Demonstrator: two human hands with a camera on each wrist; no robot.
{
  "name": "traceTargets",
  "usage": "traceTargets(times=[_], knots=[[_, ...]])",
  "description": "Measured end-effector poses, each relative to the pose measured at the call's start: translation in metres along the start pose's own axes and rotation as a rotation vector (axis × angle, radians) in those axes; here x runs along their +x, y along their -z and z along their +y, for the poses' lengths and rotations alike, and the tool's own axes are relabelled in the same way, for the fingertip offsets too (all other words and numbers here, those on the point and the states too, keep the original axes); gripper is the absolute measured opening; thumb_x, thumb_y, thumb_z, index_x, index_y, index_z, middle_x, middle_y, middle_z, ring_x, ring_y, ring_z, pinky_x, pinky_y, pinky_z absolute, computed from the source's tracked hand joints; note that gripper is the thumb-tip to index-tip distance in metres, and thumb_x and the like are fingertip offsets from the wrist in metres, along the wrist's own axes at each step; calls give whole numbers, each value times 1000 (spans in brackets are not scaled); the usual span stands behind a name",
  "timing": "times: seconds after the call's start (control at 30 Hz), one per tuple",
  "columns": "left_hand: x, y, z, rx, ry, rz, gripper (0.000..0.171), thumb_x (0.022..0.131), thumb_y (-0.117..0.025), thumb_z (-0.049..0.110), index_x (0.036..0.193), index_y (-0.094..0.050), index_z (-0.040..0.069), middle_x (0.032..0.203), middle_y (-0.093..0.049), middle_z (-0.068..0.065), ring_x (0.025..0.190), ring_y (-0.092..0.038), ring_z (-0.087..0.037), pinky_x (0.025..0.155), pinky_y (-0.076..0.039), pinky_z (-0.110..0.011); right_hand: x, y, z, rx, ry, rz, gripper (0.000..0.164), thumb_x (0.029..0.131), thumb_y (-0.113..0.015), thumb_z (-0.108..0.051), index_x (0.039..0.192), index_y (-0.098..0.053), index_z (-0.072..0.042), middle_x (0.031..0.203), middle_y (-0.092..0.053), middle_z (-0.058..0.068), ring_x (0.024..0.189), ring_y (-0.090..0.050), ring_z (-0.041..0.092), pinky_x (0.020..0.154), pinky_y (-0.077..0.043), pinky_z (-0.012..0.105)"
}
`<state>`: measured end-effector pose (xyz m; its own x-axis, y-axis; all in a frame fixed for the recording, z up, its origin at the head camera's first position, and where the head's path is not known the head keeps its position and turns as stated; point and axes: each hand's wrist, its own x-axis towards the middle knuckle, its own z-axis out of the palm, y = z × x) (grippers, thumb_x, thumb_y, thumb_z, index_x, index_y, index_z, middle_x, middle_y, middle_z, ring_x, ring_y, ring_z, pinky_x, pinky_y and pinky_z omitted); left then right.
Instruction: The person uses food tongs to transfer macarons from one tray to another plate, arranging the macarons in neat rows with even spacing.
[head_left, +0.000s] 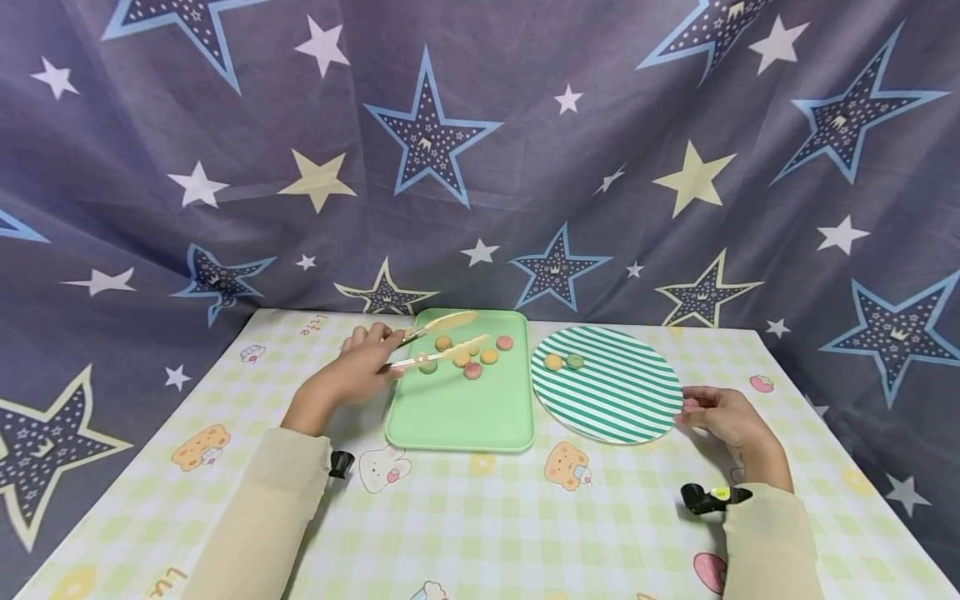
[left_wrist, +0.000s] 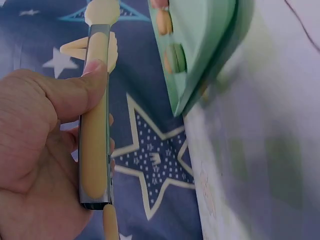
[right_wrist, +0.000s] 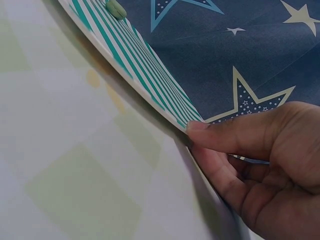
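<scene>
My left hand [head_left: 358,367] grips a pair of tongs [left_wrist: 94,150] with metal arms and cream-coloured tips, the thumb lying along the upper arm. The tips are spread apart above a light green tray [head_left: 461,418], over several small macarons in pink, yellow, orange and green. One pink macaron [head_left: 504,342] lies off to the right of the tips. To the right of the tray is a round plate [head_left: 615,392] with green and white stripes, bearing a yellow macaron [head_left: 552,362] and a green macaron [head_left: 575,361] side by side. My right hand [right_wrist: 280,160] pinches this plate's right rim between thumb and fingers.
A checked tablecloth [head_left: 465,517] with cartoon prints covers the table. Behind it hangs a dark curtain [head_left: 495,225] with stars, close to the far edges of tray and plate. The tray has a raised rim.
</scene>
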<state>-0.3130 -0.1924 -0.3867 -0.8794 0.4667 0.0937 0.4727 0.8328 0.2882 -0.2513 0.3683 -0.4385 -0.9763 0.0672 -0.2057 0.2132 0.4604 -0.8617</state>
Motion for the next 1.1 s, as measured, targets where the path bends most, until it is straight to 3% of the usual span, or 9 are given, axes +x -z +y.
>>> traceTargets(times=[0.27, 0.63, 1.1], knots=[[-13, 7, -21, -12, 19, 2, 66, 102, -63, 22, 157, -35, -2, 137, -43, -20, 112, -34, -35, 97, -29, -54, 0, -1, 0, 8, -8, -2, 64, 92, -73, 1, 146, -42, 15, 107, -68, 7, 89, -62, 10, 75, -52, 21], [-33, 25, -46, -115, 16, -45, 65, 99, -68, 17, 155, -39, -2, 137, -47, -19, 113, -40, -36, 99, -34, -59, 0, -2, -1, 10, -1, 1, 62, 93, -71, 2, 147, -42, 14, 107, -67, 7, 90, -63, 11, 76, -53, 20], [-43, 25, -63, -128, 38, -93, 67, 94, -73, 13, 151, -44, -5, 132, -51, -19, 113, -44, -38, 101, -37, -62, 1, -1, 1, 1, -10, -1, 64, 93, -72, -2, 148, -42, 12, 110, -67, 7, 92, -63, 10, 77, -52, 20]])
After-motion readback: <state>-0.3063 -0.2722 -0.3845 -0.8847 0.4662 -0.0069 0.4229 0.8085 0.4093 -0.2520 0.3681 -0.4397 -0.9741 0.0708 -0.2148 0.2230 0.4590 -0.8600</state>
